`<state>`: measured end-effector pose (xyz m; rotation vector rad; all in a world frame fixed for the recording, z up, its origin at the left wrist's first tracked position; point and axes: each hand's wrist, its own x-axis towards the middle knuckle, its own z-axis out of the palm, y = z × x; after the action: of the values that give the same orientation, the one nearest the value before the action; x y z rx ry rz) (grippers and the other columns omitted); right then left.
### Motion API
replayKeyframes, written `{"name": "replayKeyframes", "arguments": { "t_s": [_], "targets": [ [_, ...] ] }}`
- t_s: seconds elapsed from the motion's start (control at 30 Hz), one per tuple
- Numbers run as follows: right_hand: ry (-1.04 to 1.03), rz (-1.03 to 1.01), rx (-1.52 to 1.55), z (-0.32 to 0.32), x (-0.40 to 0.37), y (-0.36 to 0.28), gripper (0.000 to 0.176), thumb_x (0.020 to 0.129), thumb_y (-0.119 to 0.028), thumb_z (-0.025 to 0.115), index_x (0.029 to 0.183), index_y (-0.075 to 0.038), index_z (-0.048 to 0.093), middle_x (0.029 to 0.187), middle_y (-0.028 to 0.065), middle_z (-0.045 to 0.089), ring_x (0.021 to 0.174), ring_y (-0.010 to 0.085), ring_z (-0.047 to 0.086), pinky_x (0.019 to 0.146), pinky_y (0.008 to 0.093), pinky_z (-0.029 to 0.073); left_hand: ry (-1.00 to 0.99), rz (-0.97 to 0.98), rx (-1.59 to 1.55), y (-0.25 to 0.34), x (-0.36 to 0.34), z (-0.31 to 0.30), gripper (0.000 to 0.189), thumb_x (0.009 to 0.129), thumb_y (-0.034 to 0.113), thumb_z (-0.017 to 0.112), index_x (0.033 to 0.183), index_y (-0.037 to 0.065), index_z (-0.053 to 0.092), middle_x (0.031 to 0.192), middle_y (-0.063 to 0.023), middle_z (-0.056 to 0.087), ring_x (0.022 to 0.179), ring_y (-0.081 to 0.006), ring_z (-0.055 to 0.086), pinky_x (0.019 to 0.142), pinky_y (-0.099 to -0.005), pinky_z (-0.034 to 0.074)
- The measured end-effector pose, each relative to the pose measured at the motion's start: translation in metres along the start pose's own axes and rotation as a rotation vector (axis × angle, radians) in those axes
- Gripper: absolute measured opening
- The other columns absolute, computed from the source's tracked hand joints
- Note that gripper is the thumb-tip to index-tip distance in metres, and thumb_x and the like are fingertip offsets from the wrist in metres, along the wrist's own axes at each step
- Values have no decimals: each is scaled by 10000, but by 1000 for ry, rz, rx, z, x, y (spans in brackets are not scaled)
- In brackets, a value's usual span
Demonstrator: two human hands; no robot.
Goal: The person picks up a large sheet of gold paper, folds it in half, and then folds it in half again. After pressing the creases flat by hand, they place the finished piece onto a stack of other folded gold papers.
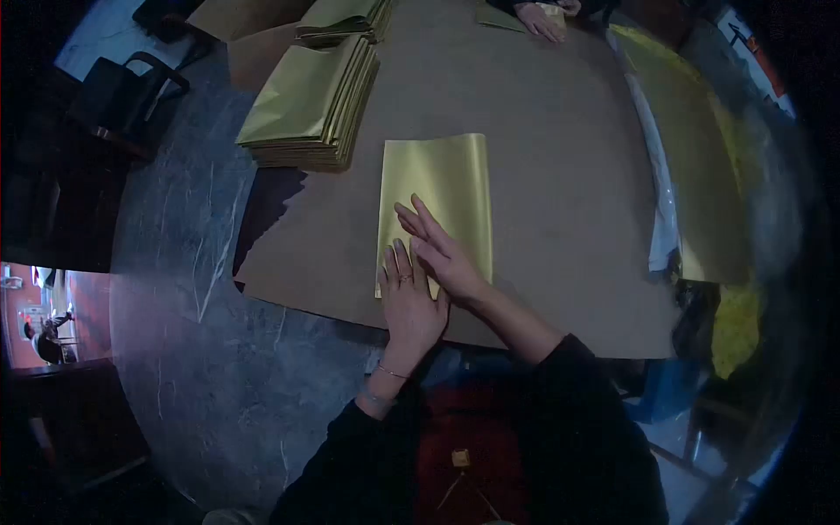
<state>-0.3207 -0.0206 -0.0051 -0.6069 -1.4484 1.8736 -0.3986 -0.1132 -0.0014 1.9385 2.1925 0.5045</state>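
A gold sheet (437,171), apparently folded over with a rounded right edge, lies on brown board in front of me. My left hand (411,302) rests flat on its lower left part, fingers stretched out and pointing away from me. Just right of it and partly over the sheet is my right hand (444,261), its fingers extended toward the upper left. The two hands are close together near the sheet's lower edge. Neither holds anything. Whether the right palm touches the sheet cannot be made out.
Stacks of folded gold sheets (302,101) stand at the upper left of the brown board (560,175). A long gold sheet pile with white wrapping (691,157) lies at the right. Another person's hands (544,19) are at the far edge. A dark chair (127,96) stands left.
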Motion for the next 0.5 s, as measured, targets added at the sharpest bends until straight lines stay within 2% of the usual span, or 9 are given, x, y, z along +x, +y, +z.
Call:
{"name": "replayKeyframes", "arguments": {
  "t_s": [0.07,0.17,0.27,0.33,0.43,0.47,0.5],
  "targets": [
    [-20,49,-29,-1,-4,-5,625,985,-205,393,1482,-59,45,1518,102,240,1400,225,214,1124,347,205,-21,9,21,1,0,-1,821,807,369,593,1394,-95,254,1464,-312,172,1364,-460,168,1101,-553,146],
    [-116,12,-122,-11,-19,-5,646,983,-250,405,1479,-45,46,1524,113,219,1402,242,210,1126,352,201,-62,17,30,3,-1,-5,955,769,448,625,1407,-109,183,1476,-310,137,1389,-442,103,1110,-542,113],
    [-177,34,-253,-20,-27,-15,628,989,-270,380,1474,-28,65,1517,129,226,1394,252,230,1128,358,210,-65,-8,39,3,-1,-1,1044,726,518,657,1406,-115,179,1482,-300,130,1393,-432,100,1114,-533,108],
    [-227,28,-331,-25,-24,-21,616,991,-278,371,1472,-23,85,1510,133,241,1389,256,243,1124,359,225,-52,-11,20,4,0,0,1046,731,536,647,1407,-112,179,1481,-300,132,1391,-433,103,1114,-530,115],
    [-284,-28,-347,-44,-10,-24,605,993,-299,360,1469,-19,111,1499,112,281,1372,252,290,1110,347,250,-22,12,27,5,-2,-2,1073,760,638,581,1410,-108,165,1476,-305,136,1380,-446,124,1103,-546,133],
    [-247,17,-408,-52,-1,-28,603,992,-312,364,1473,-41,121,1485,122,311,1365,249,309,1089,342,279,-26,15,33,4,-1,-1,1087,759,669,559,1409,-109,166,1475,-308,136,1376,-449,133,1097,-554,140],
    [-208,24,-336,-61,10,-30,626,987,-345,378,1474,-42,128,1485,124,311,1369,247,302,1101,350,250,-27,13,19,3,-1,0,1085,755,656,578,1413,-99,160,1478,-306,131,1380,-448,122,1096,-556,134]
  ]
}}
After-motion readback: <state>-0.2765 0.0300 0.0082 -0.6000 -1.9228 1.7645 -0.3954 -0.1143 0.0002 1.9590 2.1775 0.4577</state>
